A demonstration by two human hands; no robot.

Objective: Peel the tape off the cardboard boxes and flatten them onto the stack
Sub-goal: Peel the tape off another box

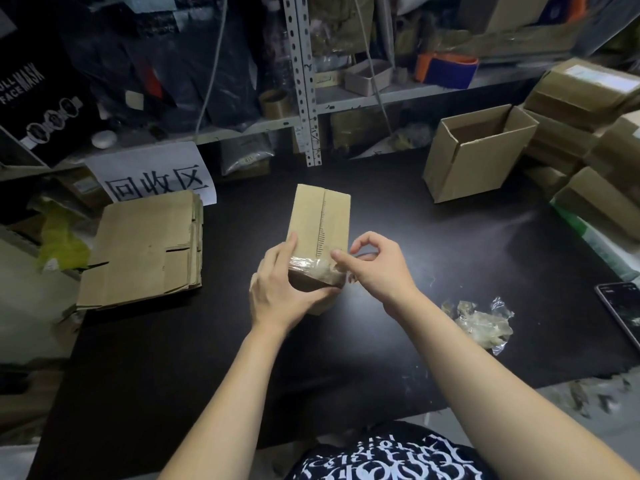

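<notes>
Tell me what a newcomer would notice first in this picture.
At the centre of the dark table, the left hand grips a box while the right hand pinches clear tape at its near end. Left of it lies a stack of flattened boxes in front of a white sign; a wad of peeled tape sits to the right.

Sign — "回收区"; box — "FACE MASK"
</notes>
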